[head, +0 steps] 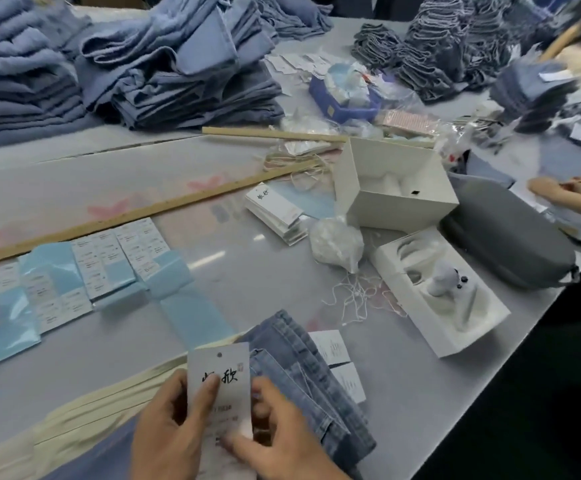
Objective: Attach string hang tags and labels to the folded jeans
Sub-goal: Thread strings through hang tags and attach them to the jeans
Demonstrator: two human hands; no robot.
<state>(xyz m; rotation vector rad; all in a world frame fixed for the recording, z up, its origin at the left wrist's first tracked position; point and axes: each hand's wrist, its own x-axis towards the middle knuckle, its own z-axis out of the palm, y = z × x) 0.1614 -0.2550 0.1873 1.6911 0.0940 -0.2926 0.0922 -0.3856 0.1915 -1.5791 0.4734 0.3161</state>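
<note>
A white hang tag (225, 368) with black brush lettering and a punched hole stands upright at the bottom centre. My left hand (171, 431) grips its left edge, thumb across the face. My right hand (278, 434) pinches its right edge and lower part. Behind the tag lie folded blue jeans (302, 368) with two white labels (337, 362) beside them. A stack of more hang tags (277, 211) sits mid-table. Loose white strings (358, 299) lie to the right. Sheets of sticker labels (109, 258) on blue backing spread out at the left.
Piles of folded jeans (178, 74) fill the far side. A wooden ruler (136, 213) crosses the table. An open white box (393, 181), its tray (441, 296), a grey case (510, 244) and another person's hand (559, 195) are at the right. Cream cloth (84, 420) lies near me.
</note>
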